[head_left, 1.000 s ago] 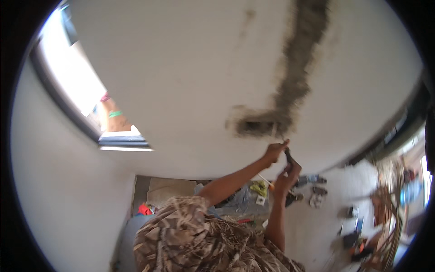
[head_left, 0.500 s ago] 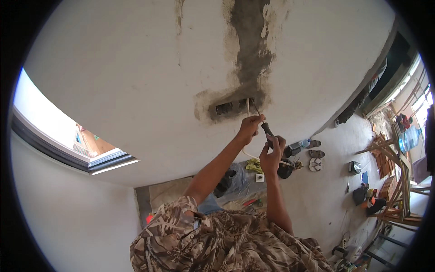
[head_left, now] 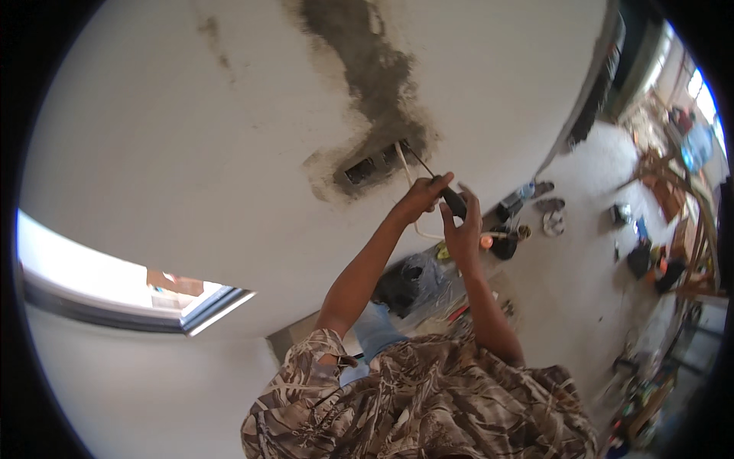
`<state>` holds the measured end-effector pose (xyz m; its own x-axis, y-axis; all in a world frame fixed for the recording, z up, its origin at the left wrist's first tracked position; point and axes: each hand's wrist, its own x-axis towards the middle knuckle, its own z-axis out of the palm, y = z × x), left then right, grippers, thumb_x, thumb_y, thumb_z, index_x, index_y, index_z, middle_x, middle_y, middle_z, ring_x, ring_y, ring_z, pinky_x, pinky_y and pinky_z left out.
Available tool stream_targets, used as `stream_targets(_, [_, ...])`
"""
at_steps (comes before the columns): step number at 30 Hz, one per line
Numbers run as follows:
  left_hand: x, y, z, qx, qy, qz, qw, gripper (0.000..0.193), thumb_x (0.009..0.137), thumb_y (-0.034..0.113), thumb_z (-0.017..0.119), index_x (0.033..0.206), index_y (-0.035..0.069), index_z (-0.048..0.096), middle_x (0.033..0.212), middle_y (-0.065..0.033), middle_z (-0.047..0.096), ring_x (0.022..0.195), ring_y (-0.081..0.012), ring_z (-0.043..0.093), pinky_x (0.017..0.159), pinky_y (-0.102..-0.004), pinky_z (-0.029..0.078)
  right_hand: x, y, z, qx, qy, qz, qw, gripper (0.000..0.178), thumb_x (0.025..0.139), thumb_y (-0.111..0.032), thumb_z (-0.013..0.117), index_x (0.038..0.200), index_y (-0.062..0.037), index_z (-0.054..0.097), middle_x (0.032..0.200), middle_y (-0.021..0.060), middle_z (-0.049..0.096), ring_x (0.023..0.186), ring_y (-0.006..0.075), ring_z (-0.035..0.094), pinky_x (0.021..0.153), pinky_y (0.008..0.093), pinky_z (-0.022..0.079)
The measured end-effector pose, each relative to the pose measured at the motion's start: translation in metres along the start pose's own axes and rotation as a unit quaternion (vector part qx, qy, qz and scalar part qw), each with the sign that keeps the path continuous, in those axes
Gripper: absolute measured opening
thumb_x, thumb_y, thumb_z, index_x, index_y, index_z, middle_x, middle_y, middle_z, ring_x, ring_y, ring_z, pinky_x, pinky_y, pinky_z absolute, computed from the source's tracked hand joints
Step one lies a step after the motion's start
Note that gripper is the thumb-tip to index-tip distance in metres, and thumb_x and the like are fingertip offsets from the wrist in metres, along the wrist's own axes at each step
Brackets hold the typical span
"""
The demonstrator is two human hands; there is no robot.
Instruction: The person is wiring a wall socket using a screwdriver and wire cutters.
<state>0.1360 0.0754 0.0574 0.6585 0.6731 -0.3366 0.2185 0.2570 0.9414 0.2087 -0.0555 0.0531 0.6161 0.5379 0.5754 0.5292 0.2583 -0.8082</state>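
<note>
A screwdriver [head_left: 454, 202] with a dark handle points up and left, its shaft reaching the right end of a recessed wall box [head_left: 361, 171]. My left hand [head_left: 417, 199] is closed, its fingers pinching the shaft just ahead of the handle. Around the handle's rear is my right hand [head_left: 463, 237], thumb and fingers on it with some fingertips raised. From the box a white cable [head_left: 407, 170] comes out and bends down behind my hands. The tip is too small to make out.
Grey patched plaster [head_left: 375, 76] runs up the white wall from the box. A window [head_left: 191, 310] is at the left. On the floor lie a dark plastic bag [head_left: 409, 283], sandals [head_left: 552, 218] and several tools and bags. A wooden frame [head_left: 699, 229] stands at the right.
The view has tilted, so the wall box appears further left and higher. My right hand's fingers have loosened and shifted on the handle; my left hand stays at the shaft.
</note>
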Motion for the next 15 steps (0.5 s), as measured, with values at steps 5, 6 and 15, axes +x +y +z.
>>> stream_targets(5, [-0.018,-0.002,-0.019,-0.112,-0.080,0.027,0.990,0.033,0.093,0.044,0.064,0.086,0.012,0.058,0.065,0.0071,0.046,0.054,-0.0030,0.036,0.048,-0.0210,0.030,0.005,-0.008,-0.012,0.120,-0.131,0.279,0.944,0.027,0.098,-0.026,0.053,0.111,-0.0049,0.062,0.069,0.0153,0.062,0.066,0.0340,0.063,0.066,0.0435,0.049])
stream_targets(6, [-0.029,0.007,-0.012,-0.125,-0.066,0.018,0.990,0.033,0.094,0.044,0.062,0.086,0.012,0.058,0.066,0.0070,0.046,0.054,-0.0031,0.035,0.048,-0.0211,0.029,0.001,-0.003,-0.006,0.097,-0.113,0.218,0.965,0.023,0.096,-0.021,0.056,0.111,-0.0052,0.062,0.077,0.0167,0.062,0.072,0.0345,0.063,0.069,0.0434,0.049])
stream_targets(15, [-0.024,0.015,0.024,-0.003,-0.011,-0.031,0.999,0.033,0.093,0.047,0.063,0.084,0.016,0.057,0.071,0.0070,0.052,0.062,-0.0016,0.044,0.051,-0.0203,0.033,-0.014,0.012,-0.019,0.104,-0.055,0.108,0.987,0.035,0.083,-0.005,0.068,0.117,-0.0078,0.058,0.110,0.0203,0.052,0.098,0.0392,0.057,0.081,0.0448,0.048])
